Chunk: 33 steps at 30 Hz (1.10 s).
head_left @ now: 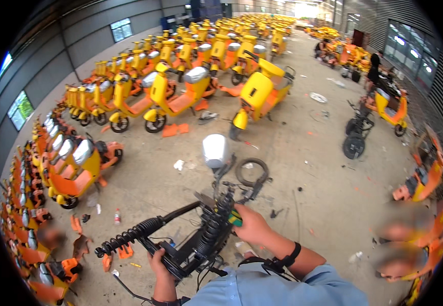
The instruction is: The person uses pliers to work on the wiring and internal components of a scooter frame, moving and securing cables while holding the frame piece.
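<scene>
Black and stripped of its panels, a scooter frame point(201, 239) stands on the concrete floor point(303, 168) directly in front of the person, with two coiled shock-absorber springs on it, one point(129, 237) jutting to the left and one point(214, 224) upright at the middle. The left hand point(161, 265) grips the frame's lower edge, fingers wrapped tight round the metal. The right hand point(252, 224) is closed on a tool with a green and yellow handle point(235, 218), held against the upright spring. A silver-grey seat point(215, 150) sticks up at the far end of the frame, and a loose black tyre point(252, 172) lies on the floor just beyond it. Rows of yellow and orange scooters point(180, 76) fill the hall behind and to the left, while orange panels point(175, 130) lie scattered on the floor near them. A small bottle point(117, 217) lies left of the frame.
</scene>
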Each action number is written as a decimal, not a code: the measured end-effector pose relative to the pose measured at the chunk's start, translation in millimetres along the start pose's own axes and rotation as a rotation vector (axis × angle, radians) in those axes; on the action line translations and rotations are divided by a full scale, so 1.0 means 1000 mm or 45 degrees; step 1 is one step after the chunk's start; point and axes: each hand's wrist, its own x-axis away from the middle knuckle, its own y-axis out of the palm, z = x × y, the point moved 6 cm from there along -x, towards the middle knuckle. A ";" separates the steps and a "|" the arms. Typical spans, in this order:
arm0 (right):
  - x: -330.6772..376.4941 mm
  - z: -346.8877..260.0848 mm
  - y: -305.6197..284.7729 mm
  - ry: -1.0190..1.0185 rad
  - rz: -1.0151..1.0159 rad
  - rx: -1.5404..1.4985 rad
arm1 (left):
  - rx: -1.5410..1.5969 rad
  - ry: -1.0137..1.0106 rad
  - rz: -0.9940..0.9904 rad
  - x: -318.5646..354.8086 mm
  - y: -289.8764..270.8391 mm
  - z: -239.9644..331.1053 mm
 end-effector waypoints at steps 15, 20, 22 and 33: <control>0.042 -0.101 0.011 -0.146 -0.074 0.541 | -0.056 0.049 0.013 -0.006 -0.020 0.008; 0.053 -0.139 0.029 -0.368 -0.131 0.609 | -0.006 0.024 -0.047 -0.017 -0.029 0.008; 0.059 -0.148 0.035 -0.408 -0.201 0.600 | 0.043 -0.033 -0.073 -0.009 -0.024 0.007; 0.092 -0.195 0.095 -0.773 -0.260 0.843 | 0.486 -0.106 -0.299 -0.037 -0.030 -0.016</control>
